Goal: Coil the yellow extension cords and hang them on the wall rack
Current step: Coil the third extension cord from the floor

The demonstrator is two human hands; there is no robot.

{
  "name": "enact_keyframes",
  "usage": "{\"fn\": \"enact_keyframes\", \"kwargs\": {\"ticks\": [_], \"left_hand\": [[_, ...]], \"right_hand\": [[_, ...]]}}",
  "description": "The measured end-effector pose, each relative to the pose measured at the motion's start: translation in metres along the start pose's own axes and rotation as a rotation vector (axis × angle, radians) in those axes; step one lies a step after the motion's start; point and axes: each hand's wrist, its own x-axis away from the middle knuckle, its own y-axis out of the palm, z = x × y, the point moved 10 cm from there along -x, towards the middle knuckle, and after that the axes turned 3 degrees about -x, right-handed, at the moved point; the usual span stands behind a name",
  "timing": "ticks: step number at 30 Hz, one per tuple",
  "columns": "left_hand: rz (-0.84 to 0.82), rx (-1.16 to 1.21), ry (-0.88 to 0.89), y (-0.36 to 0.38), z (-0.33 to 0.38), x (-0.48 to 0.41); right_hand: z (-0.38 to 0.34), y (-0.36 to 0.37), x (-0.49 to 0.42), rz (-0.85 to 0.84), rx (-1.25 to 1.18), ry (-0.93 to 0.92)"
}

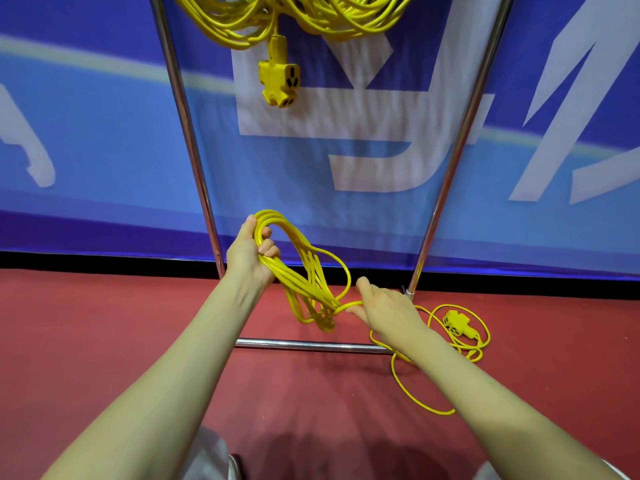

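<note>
My left hand (pixel 251 252) grips the top of a coil of yellow extension cord (pixel 304 268); several loops hang down from it in front of the rack. Lower right, my right hand (pixel 384 313) pinches the free strand that leads out of the coil. The loose tail of that cord (pixel 415 393) lies on the red floor and ends in a yellow socket block (pixel 456 322) with a few slack loops around it. High up, coiled yellow cords (pixel 294 15) hang on the rack, a yellow socket block (pixel 280 83) dangling below them.
The chrome rack has a left upright (pixel 188 140), a right upright (pixel 453 161) and a floor bar (pixel 304 345) under my hands. A blue banner with white lettering (pixel 377 154) stands behind it. Red carpet (pixel 104 327) covers the floor.
</note>
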Motion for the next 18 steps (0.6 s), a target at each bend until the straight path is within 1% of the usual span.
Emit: {"fn": "enact_keyframes", "kwargs": {"ticks": [2,3,4,5,6,7,9,10,12,13,15,16,18], "left_hand": [[0.006,-0.012,0.012,0.000,-0.001,0.001],[0.018,-0.019,0.022,-0.001,-0.001,0.002],[0.033,-0.027,0.030,-0.002,-0.001,0.002],[0.045,-0.035,0.035,-0.002,-0.001,0.002],[0.053,-0.042,0.035,-0.003,-0.002,0.002],[0.056,-0.049,0.029,-0.004,-0.003,0.002],[0.046,-0.072,0.006,-0.004,-0.007,0.001],[0.034,-0.089,-0.012,-0.002,-0.010,0.001],[0.003,-0.123,-0.053,0.002,-0.016,0.001],[-0.013,-0.138,-0.075,0.004,-0.018,0.001],[-0.045,-0.167,-0.112,0.008,-0.025,0.003],[-0.055,-0.182,-0.123,0.009,-0.027,0.003],[-0.067,-0.216,-0.123,0.011,-0.030,0.005]], "right_hand": [[-0.011,-0.008,0.007,0.045,0.090,-0.066],[-0.020,-0.012,0.011,0.067,0.108,-0.146],[-0.033,-0.018,0.017,0.102,0.091,-0.253],[-0.046,-0.022,0.022,0.123,0.020,-0.373],[-0.056,-0.023,0.026,0.097,-0.023,-0.473],[-0.065,-0.024,0.029,0.066,-0.051,-0.544],[-0.079,-0.026,0.031,0.087,-0.013,-0.639],[-0.081,-0.027,0.031,0.114,0.006,-0.638],[-0.075,-0.030,0.023,0.145,0.025,-0.534],[-0.065,-0.032,0.017,0.128,0.019,-0.440],[-0.041,-0.026,0.010,0.024,-0.039,-0.262],[-0.034,-0.024,0.010,0.013,-0.048,-0.224],[-0.031,-0.025,0.012,0.019,0.010,-0.177]]}}
